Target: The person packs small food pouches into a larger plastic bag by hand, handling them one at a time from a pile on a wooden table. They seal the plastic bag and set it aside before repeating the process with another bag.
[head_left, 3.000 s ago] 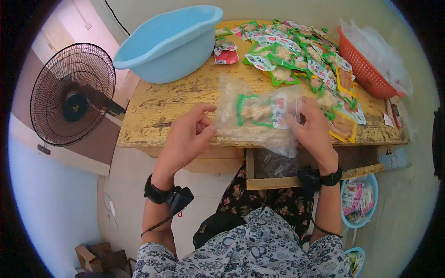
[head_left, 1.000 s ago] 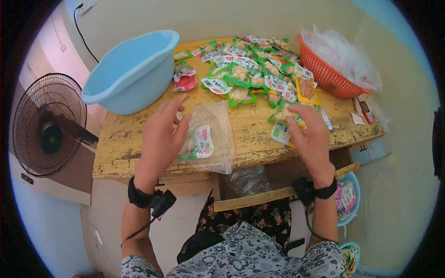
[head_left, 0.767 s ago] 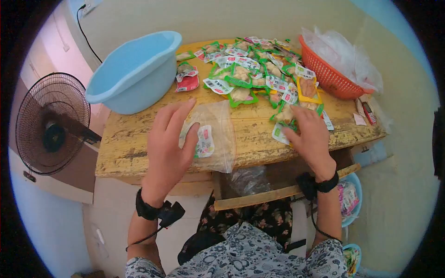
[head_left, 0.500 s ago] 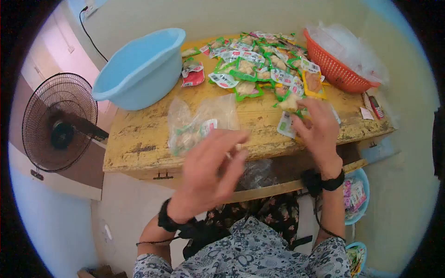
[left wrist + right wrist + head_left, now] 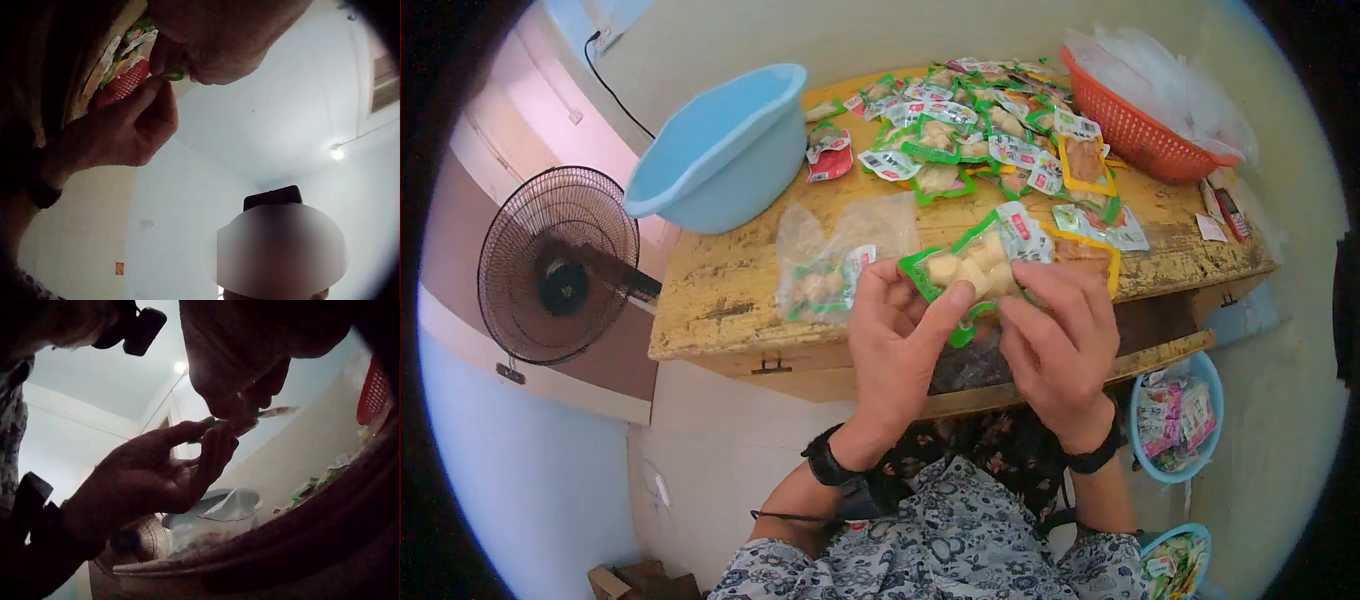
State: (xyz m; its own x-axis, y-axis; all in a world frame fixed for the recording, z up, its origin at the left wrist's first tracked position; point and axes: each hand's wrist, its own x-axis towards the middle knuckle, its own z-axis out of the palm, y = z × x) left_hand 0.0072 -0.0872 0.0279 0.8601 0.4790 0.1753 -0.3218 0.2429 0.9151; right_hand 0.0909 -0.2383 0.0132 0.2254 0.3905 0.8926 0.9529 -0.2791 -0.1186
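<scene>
Both hands hold a green-edged snack packet (image 5: 975, 262) with pale round pieces showing through its clear window, raised over the front edge of the table. My left hand (image 5: 897, 345) pinches its left side, thumb on the front face. At the lower right side, my right hand (image 5: 1062, 345) grips it with curled fingers. A thin green edge of the packet (image 5: 175, 74) shows between the hands in the left wrist view; the right wrist view has the packet (image 5: 278, 412) nearly edge-on. Left of the hands lies a clear plastic bag (image 5: 880, 222) with a similar packet inside.
A heap of packets (image 5: 1010, 120) covers the back of the worn yellow table (image 5: 710, 285). A blue basin (image 5: 720, 150) stands back left, a red basket (image 5: 1135, 125) back right. Below, a drawer (image 5: 1170, 355) juts out. A fan (image 5: 560, 265) is at left.
The hands have left the clear bag lying on the table. My right hand has taken a packet from the right, and my left has moved right to hold it too.
</scene>
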